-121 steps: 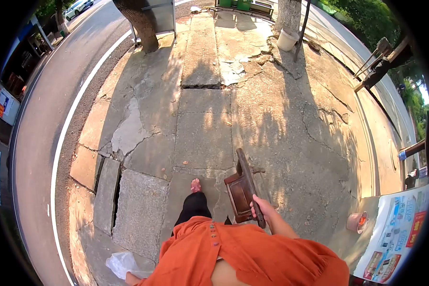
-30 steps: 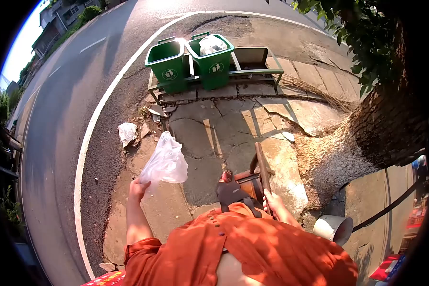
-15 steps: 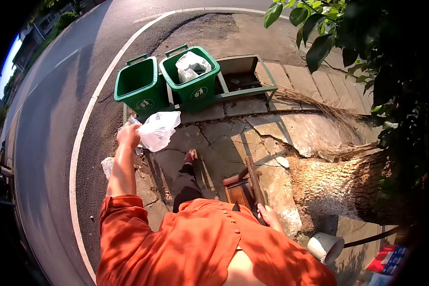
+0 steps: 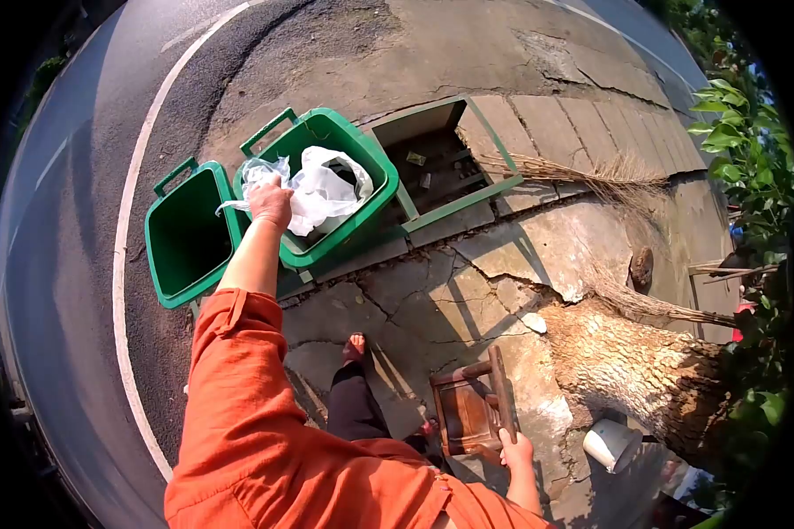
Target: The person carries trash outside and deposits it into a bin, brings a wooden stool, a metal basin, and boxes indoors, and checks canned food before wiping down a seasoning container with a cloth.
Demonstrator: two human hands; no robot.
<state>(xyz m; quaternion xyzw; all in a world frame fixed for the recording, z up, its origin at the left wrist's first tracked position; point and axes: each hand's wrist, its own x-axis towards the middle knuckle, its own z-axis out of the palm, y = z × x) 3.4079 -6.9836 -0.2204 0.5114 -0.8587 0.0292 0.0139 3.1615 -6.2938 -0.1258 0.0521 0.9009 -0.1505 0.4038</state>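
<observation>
My left hand (image 4: 272,204) is closed on a crumpled, see-through white plastic bag (image 4: 263,173), held over the near side of a green trash bin (image 4: 379,152). Inside that bin lies another white bag (image 4: 333,187); where the two bags meet, I cannot tell them apart clearly. Low on the right, my right hand (image 4: 518,450) has its fingers round the top bar of a small brown wooden chair (image 4: 469,414), which stands tilted in view on the cracked pavement. The chair's lower part is partly hidden by my sleeve.
A second green bin (image 4: 163,231) stands left of the first. Right of them is a metal frame (image 4: 468,204) with bits of litter inside. A twig broom (image 4: 582,172), a tree trunk (image 4: 635,353) and a white bucket (image 4: 610,445) are on the right; the road (image 4: 71,264) runs along the left.
My left hand has moved the plastic bag from in front of the bins to over the right bin. The view has swung right and closer. My right hand stays on the chair.
</observation>
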